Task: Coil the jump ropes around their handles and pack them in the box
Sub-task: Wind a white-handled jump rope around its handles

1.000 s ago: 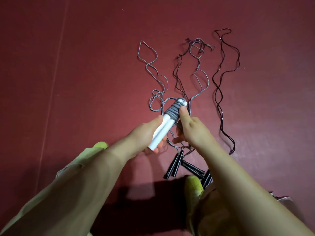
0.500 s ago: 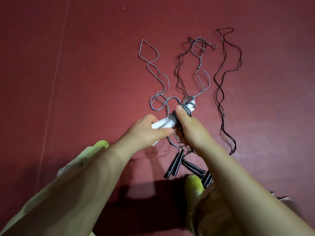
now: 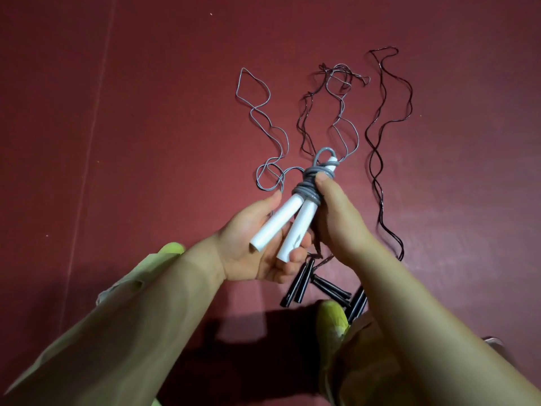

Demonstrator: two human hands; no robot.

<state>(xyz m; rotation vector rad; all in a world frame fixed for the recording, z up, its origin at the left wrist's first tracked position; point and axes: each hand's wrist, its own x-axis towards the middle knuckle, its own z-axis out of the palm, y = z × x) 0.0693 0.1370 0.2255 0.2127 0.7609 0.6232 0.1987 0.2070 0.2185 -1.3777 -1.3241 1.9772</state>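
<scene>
White handles [image 3: 288,225] of one jump rope sit side by side at the centre of the frame, held above the dark red floor [image 3: 146,112]. Grey cord [image 3: 310,183] is coiled in several turns around their upper ends, with a small loop sticking up past the tips. From the coil the rest of the grey cord runs off to the left and lies in loose waves on the floor toward the upper middle of the frame.

The left hand [image 3: 257,244] cups the lower ends of the handles from beneath, its grip closed around them with the thumb along the left side. The right hand [image 3: 336,221] has its grip pressed onto the coil, thumb tip on the wraps and fingers curled behind.

Darker ropes [image 3: 380,136] lie uncoiled on the floor in the upper right, in long wavy lines. Their black handles [image 3: 319,285] lie in a small cluster on the floor just below the hands, near a yellow-green shoe [image 3: 332,317] at the lower centre.
</scene>
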